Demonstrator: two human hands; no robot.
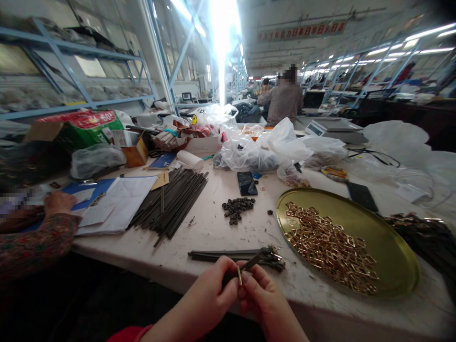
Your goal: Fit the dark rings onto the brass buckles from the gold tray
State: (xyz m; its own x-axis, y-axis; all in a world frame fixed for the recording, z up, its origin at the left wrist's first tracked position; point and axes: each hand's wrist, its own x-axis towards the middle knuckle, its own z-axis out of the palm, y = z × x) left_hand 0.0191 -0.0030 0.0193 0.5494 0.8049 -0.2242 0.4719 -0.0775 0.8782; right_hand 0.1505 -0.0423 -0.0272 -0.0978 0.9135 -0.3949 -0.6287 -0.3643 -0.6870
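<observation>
My left hand (219,285) and my right hand (261,289) meet at the front edge of the table. Between their fingertips is a gold buckle (240,275), seen nearly edge-on, with a dark strap (253,260) at it. The left fingers pinch the strap beside the buckle; the right thumb and fingers close on the buckle. How the strap runs through it is hidden by my fingers. Just beyond lies a small bundle of dark straps (221,255) with gold buckles at its right end. To the right, gold buckles (331,242) are heaped in a gold oval tray (401,266).
Small black loops (237,209) lie mid-table near a phone (247,184). Many dark strips (178,204) are piled on the left beside papers (121,199). Another person's patterned sleeve (42,242) rests at far left. Plastic bags (256,147) line the back.
</observation>
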